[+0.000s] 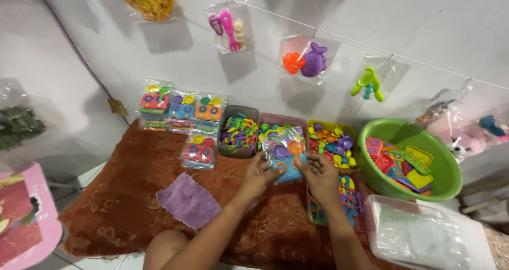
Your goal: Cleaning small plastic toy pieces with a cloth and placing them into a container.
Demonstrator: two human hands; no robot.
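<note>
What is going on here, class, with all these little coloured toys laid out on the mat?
A person sits at a brown mat, both hands on a clear bag of small toys. The left hand grips its left edge, the right hand its right. Behind it stand trays of coloured plastic pieces, and a green basin of flat toy parts is on the right. Finished packs are stacked by the wall, and a purple cloth lies nearby.
</note>
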